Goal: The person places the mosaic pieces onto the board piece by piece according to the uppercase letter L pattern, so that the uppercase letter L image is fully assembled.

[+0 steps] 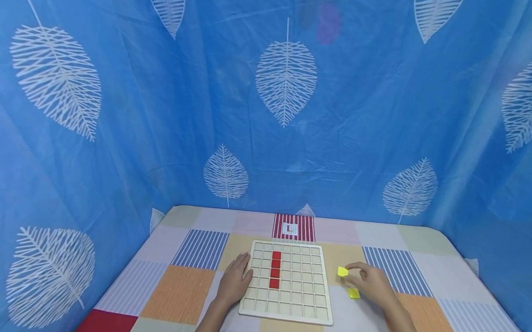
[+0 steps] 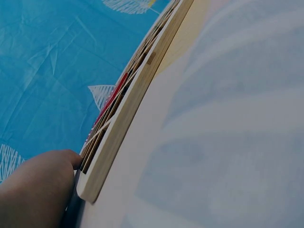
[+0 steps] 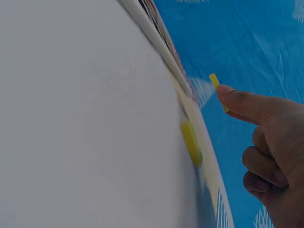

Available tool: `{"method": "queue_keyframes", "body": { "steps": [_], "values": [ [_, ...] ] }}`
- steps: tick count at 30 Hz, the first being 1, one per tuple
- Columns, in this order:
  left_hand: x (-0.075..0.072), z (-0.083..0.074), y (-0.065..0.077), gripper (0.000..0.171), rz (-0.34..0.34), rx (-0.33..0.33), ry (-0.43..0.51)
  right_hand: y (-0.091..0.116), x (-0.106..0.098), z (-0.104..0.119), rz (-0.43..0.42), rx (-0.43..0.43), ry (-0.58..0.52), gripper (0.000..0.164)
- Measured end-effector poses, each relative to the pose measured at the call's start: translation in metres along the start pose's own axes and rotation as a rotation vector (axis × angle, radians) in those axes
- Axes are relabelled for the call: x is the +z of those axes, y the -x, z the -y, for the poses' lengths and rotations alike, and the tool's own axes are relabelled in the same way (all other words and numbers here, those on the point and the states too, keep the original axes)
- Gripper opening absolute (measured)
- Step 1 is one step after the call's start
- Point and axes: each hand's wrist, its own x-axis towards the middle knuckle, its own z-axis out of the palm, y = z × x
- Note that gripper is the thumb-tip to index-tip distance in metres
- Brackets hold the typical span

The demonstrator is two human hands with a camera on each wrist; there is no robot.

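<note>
A pale grid board (image 1: 301,306) lies on the table, with red square tiles (image 1: 275,270) in a line down one of its columns. My left hand (image 1: 235,280) rests at the board's left edge, its fingers stretched out; the left wrist view shows only the thumb side of the hand (image 2: 40,183) beside the board's edge (image 2: 128,114). Right of the board, my right hand (image 1: 374,286) pinches a yellow square tile (image 1: 342,272) between thumb and forefinger. In the right wrist view that tile (image 3: 213,80) is seen edge-on. Another yellow tile (image 1: 354,293) lies on the cloth below this hand.
A patchwork-patterned cloth (image 1: 178,294) covers the table. At the far edge lies a small card with a printed grid (image 1: 290,229), on a red striped patch. Blue curtains with white leaf prints (image 1: 339,140) hang behind the table and along both sides.
</note>
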Motion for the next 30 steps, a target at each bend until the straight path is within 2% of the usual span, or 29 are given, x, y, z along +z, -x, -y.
{"method": "queue_keyframes", "body": {
  "steps": [8, 14, 21, 30],
  "values": [
    [-0.001, -0.001, 0.0, 0.044, -0.005, 0.007, 0.004, -0.006, 0.032, 0.053, 0.074, -0.142, -0.072, 0.032],
    [-0.001, -0.001, 0.0, 0.044, -0.009, 0.018, 0.007, -0.005, 0.06, 0.08, 0.164, -0.241, -0.053, 0.029],
    [-0.002, -0.001, -0.002, 0.044, -0.005, 0.02, 0.007, -0.005, 0.078, 0.091, 0.196, -0.302, 0.007, 0.028],
    [-0.003, -0.001, 0.0, 0.044, -0.004, 0.016, 0.006, -0.004, 0.085, 0.096, 0.202, -0.312, 0.02, 0.028]
  ]
}}
